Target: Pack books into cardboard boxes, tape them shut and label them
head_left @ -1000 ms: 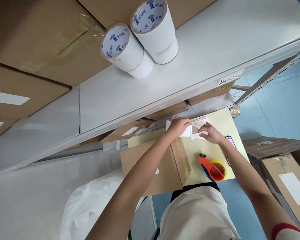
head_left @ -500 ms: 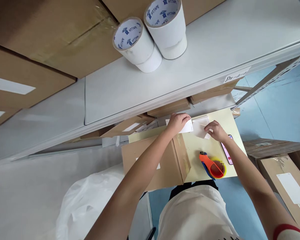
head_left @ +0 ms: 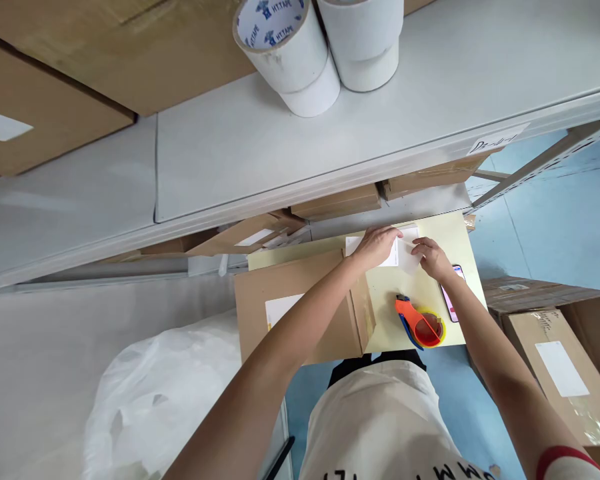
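Observation:
My left hand (head_left: 379, 247) is closed on a white paper card (head_left: 352, 245), which shows on both sides of the fingers. My right hand (head_left: 433, 259) pinches a thin translucent sheet or pouch (head_left: 407, 261) by its right side. The card's right end meets or overlaps the left edge of the translucent piece; I cannot tell whether it is inside. Both hands are over the far part of a pale yellow board (head_left: 387, 300). Left of them rests a cardboard box (head_left: 325, 333) with a white label, partly hidden by my left forearm.
An orange tape dispenser (head_left: 411, 317) with a yellow-edged roll lies near the board's front edge. Right of it is a phone (head_left: 447, 300), partly under my right forearm. White tape rolls (head_left: 305, 73) stand on the grey shelf (head_left: 220, 160) above. An open carton (head_left: 535, 333) stands at right.
My left hand has moved right with the card, bringing it to the translucent piece. My right hand keeps its pinch, turned slightly. The view has shifted a little.

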Demonstrator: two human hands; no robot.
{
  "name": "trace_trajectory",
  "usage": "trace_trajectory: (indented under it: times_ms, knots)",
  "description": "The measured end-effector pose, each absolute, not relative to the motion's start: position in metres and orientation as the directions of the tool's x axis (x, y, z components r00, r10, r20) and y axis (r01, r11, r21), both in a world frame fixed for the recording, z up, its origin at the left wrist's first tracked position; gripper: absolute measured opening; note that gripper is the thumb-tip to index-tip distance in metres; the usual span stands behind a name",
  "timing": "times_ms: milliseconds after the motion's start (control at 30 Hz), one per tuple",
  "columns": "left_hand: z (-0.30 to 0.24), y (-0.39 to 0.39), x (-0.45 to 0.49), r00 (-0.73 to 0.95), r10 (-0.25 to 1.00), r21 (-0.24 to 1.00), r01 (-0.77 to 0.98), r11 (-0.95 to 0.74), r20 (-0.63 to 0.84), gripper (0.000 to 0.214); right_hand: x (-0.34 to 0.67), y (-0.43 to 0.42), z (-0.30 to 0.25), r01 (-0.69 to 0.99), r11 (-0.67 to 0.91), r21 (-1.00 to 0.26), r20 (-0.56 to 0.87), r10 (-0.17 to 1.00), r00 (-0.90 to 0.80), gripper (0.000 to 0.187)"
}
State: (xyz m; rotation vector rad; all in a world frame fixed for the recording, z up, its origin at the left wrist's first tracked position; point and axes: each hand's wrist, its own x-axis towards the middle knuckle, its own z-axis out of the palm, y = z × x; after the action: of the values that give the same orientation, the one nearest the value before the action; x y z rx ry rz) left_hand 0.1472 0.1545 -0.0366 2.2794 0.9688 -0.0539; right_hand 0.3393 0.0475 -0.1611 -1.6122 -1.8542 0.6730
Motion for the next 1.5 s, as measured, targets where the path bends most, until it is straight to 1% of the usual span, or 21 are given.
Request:
trace_trajectory:
  times_ms: [167, 300, 400, 533, 667, 800, 900, 967, 1067, 1100, 1167, 1200, 1267, 1333, 1400, 1500]
  knots:
    - [-0.034, 0.155, 0.150, 0.742, 0.618, 0.552, 0.640, -0.535, -0.261, 0.042, 0.342, 0.043, -0.162, 0.698, 0.080, -0.711, 0.034, 0.996, -0.079, 0.041]
    - [-0.033, 0.157, 0.154, 0.761, 0.617, 0.612, 0.589, -0.528, -0.200, 0.040, 0.343, 0.045, -0.161, 0.691, 0.069, -0.719, 0.045, 0.998, -0.053, 0.039]
    - [-0.035, 0.158, 0.157, 0.748, 0.642, 0.658, 0.571, -0.491, -0.170, 0.035, 0.343, 0.047, -0.160, 0.678, 0.078, -0.731, 0.060, 0.997, -0.050, 0.038]
    - [-0.042, 0.158, 0.159, 0.705, 0.677, 0.686, 0.601, -0.411, -0.212, 0.033, 0.344, 0.049, -0.157, 0.633, 0.046, -0.773, 0.046, 0.999, -0.016, 0.038]
    - [-0.049, 0.157, 0.158, 0.692, 0.675, 0.700, 0.615, -0.365, -0.257, 0.032, 0.344, 0.045, -0.155, 0.534, -0.077, -0.842, -0.057, 0.997, 0.053, 0.038]
    - [-0.058, 0.154, 0.160, 0.703, 0.659, 0.705, 0.609, -0.363, -0.267, 0.033, 0.342, 0.041, -0.156, 0.417, -0.176, -0.892, -0.144, 0.984, 0.108, 0.034]
    - [-0.070, 0.151, 0.165, 0.713, 0.642, 0.699, 0.611, -0.372, -0.281, 0.038, 0.337, 0.042, -0.160, 0.357, -0.202, -0.912, -0.159, 0.976, 0.147, 0.030]
    - [-0.080, 0.150, 0.170, 0.723, 0.626, 0.684, 0.615, -0.393, -0.291, 0.041, 0.334, 0.044, -0.160, 0.358, -0.206, -0.911, -0.148, 0.972, 0.183, 0.034]
    - [-0.097, 0.149, 0.179, 0.743, 0.598, 0.656, 0.616, -0.437, -0.300, 0.044, 0.331, 0.039, -0.153, 0.465, -0.200, -0.863, -0.070, 0.957, 0.281, 0.044]
    - [-0.102, 0.149, 0.182, 0.747, 0.591, 0.649, 0.617, -0.445, -0.305, 0.045, 0.329, 0.033, -0.147, 0.509, -0.202, -0.837, -0.043, 0.951, 0.307, 0.045]
    - [-0.109, 0.147, 0.187, 0.744, 0.586, 0.642, 0.625, -0.443, -0.320, 0.048, 0.323, 0.013, -0.132, 0.572, -0.221, -0.790, -0.033, 0.946, 0.322, 0.037]
    - [-0.111, 0.147, 0.188, 0.741, 0.587, 0.640, 0.630, -0.439, -0.327, 0.049, 0.319, -0.001, -0.124, 0.589, -0.240, -0.772, -0.058, 0.949, 0.311, 0.030]
    - [-0.110, 0.145, 0.188, 0.737, 0.591, 0.639, 0.634, -0.435, -0.329, 0.051, 0.307, -0.035, -0.107, 0.621, -0.288, -0.729, -0.157, 0.953, 0.259, 0.018]
    - [-0.105, 0.144, 0.184, 0.734, 0.597, 0.637, 0.636, -0.436, -0.323, 0.050, 0.291, -0.071, -0.095, 0.692, -0.326, -0.644, -0.290, 0.941, 0.174, 0.019]
    - [-0.097, 0.141, 0.175, 0.730, 0.602, 0.636, 0.639, -0.432, -0.324, 0.047, 0.274, -0.103, -0.090, 0.784, -0.334, -0.523, -0.424, 0.900, 0.101, 0.023]
    - [-0.087, 0.134, 0.157, 0.756, 0.547, 0.637, 0.627, -0.448, -0.359, 0.040, 0.250, -0.131, -0.096, 0.862, -0.347, -0.370, -0.555, 0.827, 0.095, 0.026]
